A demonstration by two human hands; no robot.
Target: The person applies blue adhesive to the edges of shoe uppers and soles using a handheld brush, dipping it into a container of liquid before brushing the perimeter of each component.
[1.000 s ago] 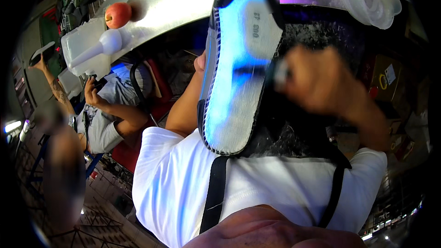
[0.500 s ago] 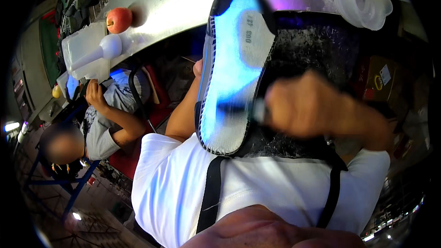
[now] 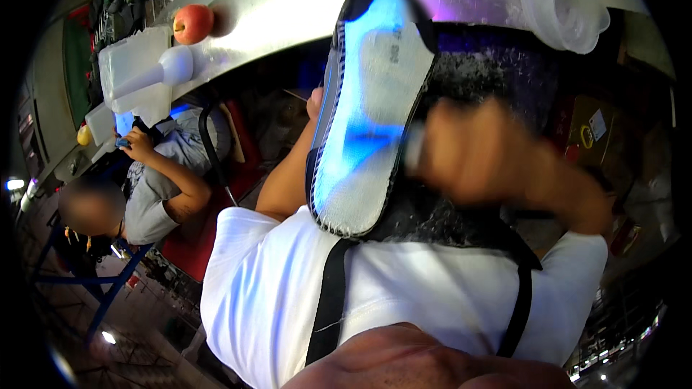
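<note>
A shoe (image 3: 360, 122) is held with its pale, blue-lit sole facing me, toe up, in front of my white shirt and black apron straps. My left hand (image 3: 315, 102) grips it from behind; only the thumb shows at the sole's left edge. My right hand (image 3: 483, 153), blurred by motion, is closed around a small tool (image 3: 412, 145). The tool's blue-lit tip lies across the middle of the sole.
A shiny metal tabletop (image 3: 288, 0) spans the top, bearing an apple (image 3: 192, 23), a white plastic jug (image 3: 140, 75) and a clear plastic roll (image 3: 573, 11). Another person in a grey shirt (image 3: 155, 194) sits at left by a red seat (image 3: 194, 245). Cardboard boxes (image 3: 598, 133) stand at right.
My right hand has swept the tool from the sole's upper part down toward its middle, then slightly back up. The shoe stays in my left hand.
</note>
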